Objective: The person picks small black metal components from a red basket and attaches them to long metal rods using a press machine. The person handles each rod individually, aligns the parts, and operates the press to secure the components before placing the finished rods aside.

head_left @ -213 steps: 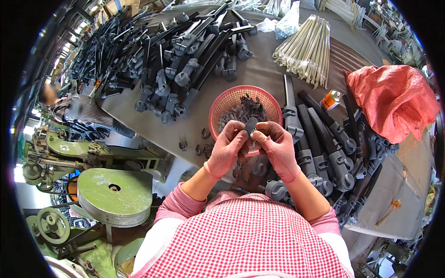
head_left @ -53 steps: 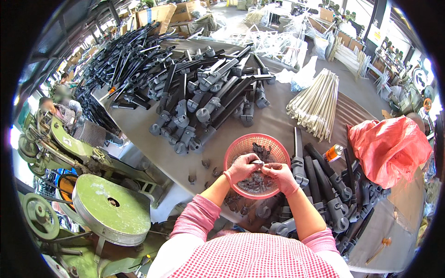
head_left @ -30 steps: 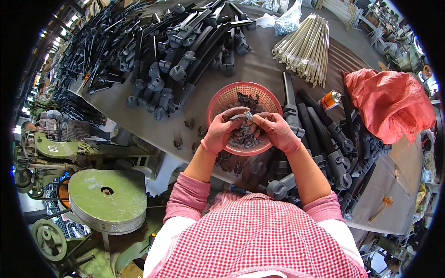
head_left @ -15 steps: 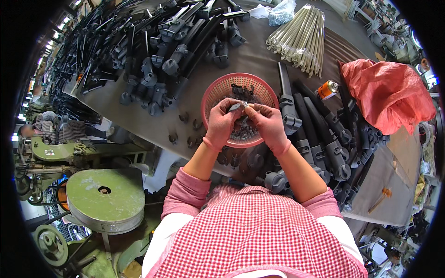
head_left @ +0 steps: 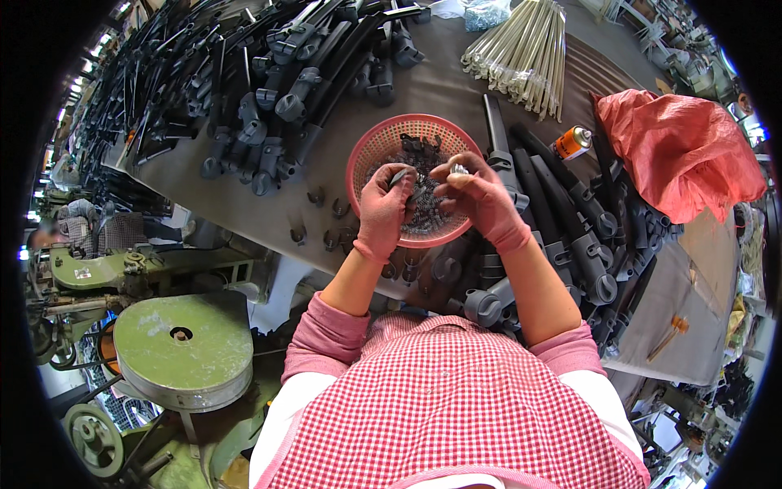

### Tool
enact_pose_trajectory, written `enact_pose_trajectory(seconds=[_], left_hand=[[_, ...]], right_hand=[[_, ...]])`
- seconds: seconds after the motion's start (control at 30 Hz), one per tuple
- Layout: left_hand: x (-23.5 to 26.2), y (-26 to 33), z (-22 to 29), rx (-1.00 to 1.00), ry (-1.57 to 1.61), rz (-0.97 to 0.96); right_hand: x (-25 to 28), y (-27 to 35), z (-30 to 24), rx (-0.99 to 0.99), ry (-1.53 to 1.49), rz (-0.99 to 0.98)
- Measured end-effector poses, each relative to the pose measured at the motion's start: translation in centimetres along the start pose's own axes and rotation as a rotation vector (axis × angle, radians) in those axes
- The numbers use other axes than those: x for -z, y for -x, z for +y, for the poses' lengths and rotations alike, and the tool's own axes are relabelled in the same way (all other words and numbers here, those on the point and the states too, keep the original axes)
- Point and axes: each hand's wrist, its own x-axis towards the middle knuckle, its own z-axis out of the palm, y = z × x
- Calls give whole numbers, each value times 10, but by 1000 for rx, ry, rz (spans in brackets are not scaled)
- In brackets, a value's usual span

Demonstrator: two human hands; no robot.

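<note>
A red plastic basket sits on the table below my hands. Small metal springs and black clip-like parts lie in it. My left hand, in a pinkish glove, is closed on a small grey part over the basket's left side. Over the right side, my gloved right hand pinches a small shiny metal piece, too small to make out fully. The two hands are apart.
Black tubes with grey joints pile up at the far left, more tubes lie right. Pale rods, a spray can and a red sack are beyond. Loose black clips lie left of the basket; a green machine stands left.
My hands, together half a second ago, have separated. The right hand has moved right and turned with the shiny piece; the left keeps the grey part and has shifted slightly left.
</note>
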Motion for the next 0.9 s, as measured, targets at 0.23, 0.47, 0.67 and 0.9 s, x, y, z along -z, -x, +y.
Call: enact_pose_trajectory(seconds=[0.23,0.47,0.67,0.9], left_hand=[[5,6,3,158,308,-309],[7,13,-9,199,585,-283],[7,22,-8,118,604,-338],[20,37,-9,32,99,-272]], right_hand=[[-2,-6,24,152,148,151],[-7,-1,22,178,226,232],[-22,11,23,497,473,241],[-31,24,26,167,559,58]])
